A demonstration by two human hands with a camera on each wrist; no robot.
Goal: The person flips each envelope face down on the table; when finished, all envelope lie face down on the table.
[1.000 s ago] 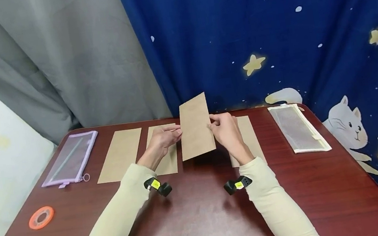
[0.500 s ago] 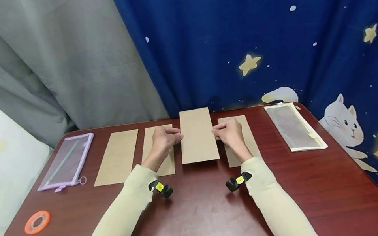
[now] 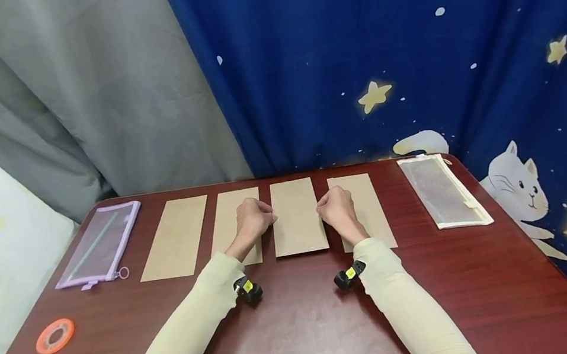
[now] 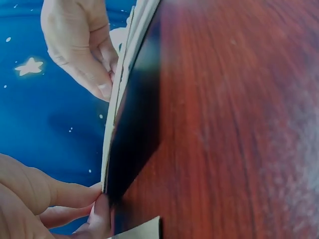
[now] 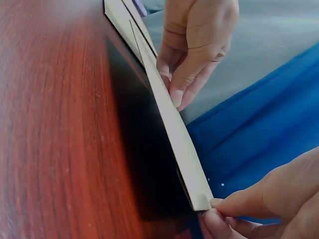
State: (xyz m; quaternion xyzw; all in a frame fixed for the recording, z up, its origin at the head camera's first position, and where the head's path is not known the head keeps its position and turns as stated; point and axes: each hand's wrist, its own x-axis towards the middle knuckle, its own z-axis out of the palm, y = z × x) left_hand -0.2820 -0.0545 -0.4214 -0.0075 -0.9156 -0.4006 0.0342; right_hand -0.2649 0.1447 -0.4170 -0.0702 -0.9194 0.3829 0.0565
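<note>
A flat brown kraft paper rectangle (image 3: 297,217) lies just above the middle of the table, its near edge slightly raised over a dark shadow. My left hand (image 3: 255,219) pinches its left edge between thumb and fingers. On the opposite edge, my right hand (image 3: 337,208) pinches it the same way. Both wrist views show the paper (image 5: 174,134) almost edge-on, apart from the tabletop. Similar paper rectangles lie flat in the same row: one at far left (image 3: 175,238), one partly under my left hand (image 3: 229,214), and one partly under my right hand (image 3: 372,207).
A lilac-edged mesh zip pouch (image 3: 99,244) lies at the left of the dark red wooden table (image 3: 303,330). A white-edged mesh pouch (image 3: 444,192) is at the right. An orange ring-shaped roll (image 3: 55,336) sits front left. Curtains (image 3: 303,79) hang behind the back edge.
Both hands have lowered the held paper rectangle from a tilted, raised position to nearly flat near the table, in line with the others. The pouches and orange roll stay where they were.
</note>
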